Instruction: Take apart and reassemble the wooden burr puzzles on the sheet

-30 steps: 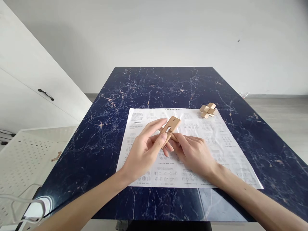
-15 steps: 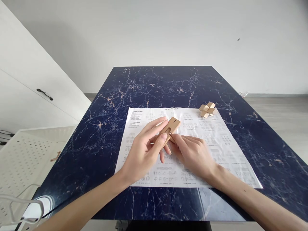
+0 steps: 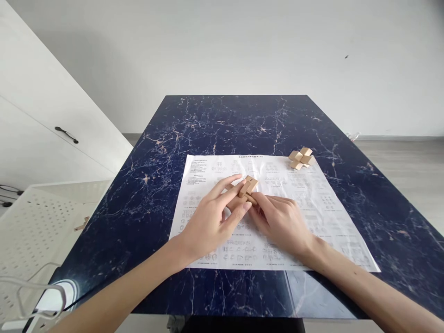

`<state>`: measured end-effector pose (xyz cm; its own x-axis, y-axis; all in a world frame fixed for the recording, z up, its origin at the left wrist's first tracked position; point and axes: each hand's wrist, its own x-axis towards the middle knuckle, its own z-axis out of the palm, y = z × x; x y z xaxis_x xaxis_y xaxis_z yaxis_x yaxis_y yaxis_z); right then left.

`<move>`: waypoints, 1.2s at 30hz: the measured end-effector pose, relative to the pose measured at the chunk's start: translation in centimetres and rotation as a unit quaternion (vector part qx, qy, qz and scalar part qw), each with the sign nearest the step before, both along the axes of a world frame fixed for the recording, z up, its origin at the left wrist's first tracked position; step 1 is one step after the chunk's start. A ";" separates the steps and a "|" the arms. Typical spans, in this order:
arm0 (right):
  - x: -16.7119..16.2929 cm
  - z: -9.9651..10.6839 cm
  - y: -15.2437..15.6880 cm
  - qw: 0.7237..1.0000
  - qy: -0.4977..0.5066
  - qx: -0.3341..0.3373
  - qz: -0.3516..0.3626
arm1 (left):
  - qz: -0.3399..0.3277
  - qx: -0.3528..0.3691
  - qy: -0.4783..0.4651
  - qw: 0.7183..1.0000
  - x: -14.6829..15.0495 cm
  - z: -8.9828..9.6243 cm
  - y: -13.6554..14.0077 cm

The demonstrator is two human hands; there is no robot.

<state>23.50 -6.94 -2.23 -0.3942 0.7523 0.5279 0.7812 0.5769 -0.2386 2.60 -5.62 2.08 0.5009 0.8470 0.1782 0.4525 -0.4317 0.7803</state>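
Note:
Both hands meet over the printed sheet [image 3: 243,252], around a light wooden puzzle [image 3: 250,183] made of slotted pieces. My left hand [image 3: 217,217] grips it from the left, fingers on top and thumb along its near side. A smaller wooden block lies across the flat slotted piece under the left fingertips. My right hand [image 3: 279,219] is closed at the puzzle's right side, thumb and forefinger on a narrow wooden stick. The lower part of the puzzle is hidden by the fingers.
An assembled wooden burr puzzle [image 3: 301,158] sits at the sheet's far right corner. The dark blue marbled table [image 3: 222,125] carries the sheet. To the left are a white perforated board [image 3: 45,217], a white cable [image 3: 31,284] and a cabinet with a black handle [image 3: 66,134].
The left fingers have come down onto the puzzle, where a wooden block now lies across the slotted piece. The right hand stays almost in place.

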 end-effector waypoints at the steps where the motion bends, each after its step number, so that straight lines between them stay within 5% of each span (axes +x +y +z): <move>1: 0.1 0.0 0.0 1.000 -0.001 -0.001 0.000 | -0.006 0.012 0.009 1.000 -0.1 0.0 0.1; 10: 0.6 -0.2 0.1 0.999 0.004 -0.046 0.004 | -0.044 0.067 0.025 0.996 -0.9 -0.7 1.2; 22: 1.2 0.0 0.3 0.980 0.049 -0.189 0.037 | 0.045 0.189 0.086 0.977 -2.1 -0.2 1.9; 29: 1.4 0.8 0.2 0.958 0.108 -0.250 0.089 | -0.075 0.044 0.050 0.995 -2.3 0.2 2.2; 36: 1.2 1.8 0.1 0.929 0.166 -0.308 0.118 | -0.070 -0.066 -0.021 0.995 -2.1 0.5 2.0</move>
